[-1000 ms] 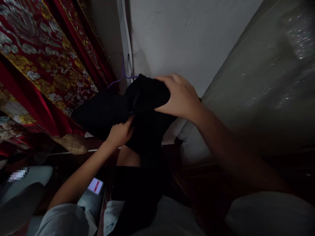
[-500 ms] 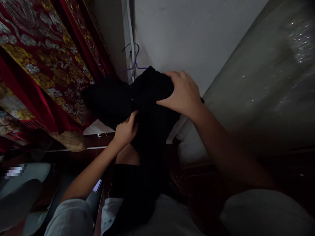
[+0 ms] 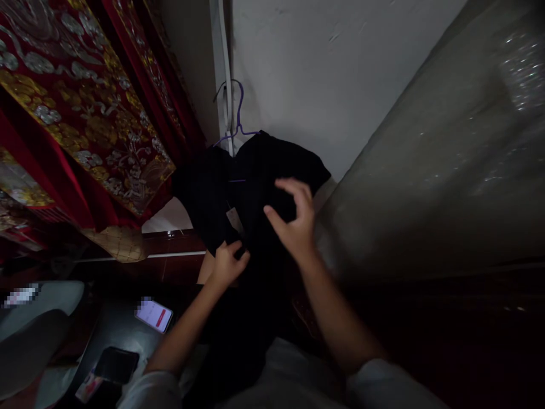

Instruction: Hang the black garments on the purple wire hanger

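Observation:
A black short-sleeved garment (image 3: 293, 162) hangs on a purple hanger (image 3: 239, 116), its front falling into deep shadow. A small pale tag (image 3: 234, 219) dangles at the front opening. Just below that tag, my left hand (image 3: 230, 264) pinches the dark cloth of the garment's front. My right hand (image 3: 298, 220) is in front of the other side of the chest, thumb and fingers spread apart with nothing between them. Whether its fingertips brush the fabric I cannot tell.
Red curtain-like cloth (image 3: 102, 108) with gold and silver patterns hangs at the left. A large plastic-wrapped bulk (image 3: 426, 170) leans on the right. Lower left, a lit phone (image 3: 154, 316) and a dark phone-like object (image 3: 117, 365) lie on a dark surface.
My right hand has let go of the garment's shoulder and moved down. My left hand has shifted lower. The garment hangs more spread out, and its tag now shows.

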The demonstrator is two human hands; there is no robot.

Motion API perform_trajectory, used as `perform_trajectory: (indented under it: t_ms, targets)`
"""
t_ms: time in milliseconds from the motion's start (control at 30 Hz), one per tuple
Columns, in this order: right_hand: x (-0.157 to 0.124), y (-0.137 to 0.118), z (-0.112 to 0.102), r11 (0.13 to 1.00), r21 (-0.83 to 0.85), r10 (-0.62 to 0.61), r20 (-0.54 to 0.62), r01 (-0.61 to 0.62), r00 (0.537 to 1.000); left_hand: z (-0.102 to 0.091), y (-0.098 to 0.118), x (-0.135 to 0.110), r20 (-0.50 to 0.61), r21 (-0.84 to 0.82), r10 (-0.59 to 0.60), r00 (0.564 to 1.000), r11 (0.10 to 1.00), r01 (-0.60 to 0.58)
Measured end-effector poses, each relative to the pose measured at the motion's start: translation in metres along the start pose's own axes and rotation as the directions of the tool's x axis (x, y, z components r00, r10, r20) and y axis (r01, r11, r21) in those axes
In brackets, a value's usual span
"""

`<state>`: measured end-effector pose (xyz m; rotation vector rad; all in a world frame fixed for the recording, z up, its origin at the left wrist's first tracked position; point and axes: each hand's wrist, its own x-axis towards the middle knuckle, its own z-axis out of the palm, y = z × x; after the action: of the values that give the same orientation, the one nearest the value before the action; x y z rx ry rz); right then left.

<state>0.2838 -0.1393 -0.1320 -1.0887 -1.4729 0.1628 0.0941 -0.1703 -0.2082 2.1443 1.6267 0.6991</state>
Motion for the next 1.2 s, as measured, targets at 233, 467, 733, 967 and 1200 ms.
perform_trajectory:
  t_ms: [233,467,733,967,1200]
  targets:
    - [-0.107,0.017,0.051,0.797,0.238,0.429,0.424,-0.556,0.797,0.053,0.002,-0.03,-0.133,-0.444,-0.174,0.976,0.891,0.099]
    - [-0.092,0.023,0.044,0.813,0.247,0.397,0.428,-0.528,0.812,0.06,0.003,-0.036,-0.475,-0.51,-0.172,0.863,0.853,-0.111]
    - [-0.099,0.021,0.041,0.797,0.28,0.43,0.36,-0.535,0.828,0.056,0.011,-0.035,-0.508,-0.513,-0.12,0.853,0.838,-0.188]
    - [-0.102,0.025,0.034,0.833,0.213,0.402,0.402,-0.511,0.823,0.061,0.007,-0.031,-0.462,-0.531,-0.026,0.886,0.809,-0.253]
    - [-0.096,0.024,0.022,0.755,0.235,0.473,0.453,-0.613,0.756,0.064,0.018,-0.035,-0.427,-0.53,-0.066,0.902,0.826,-0.19]
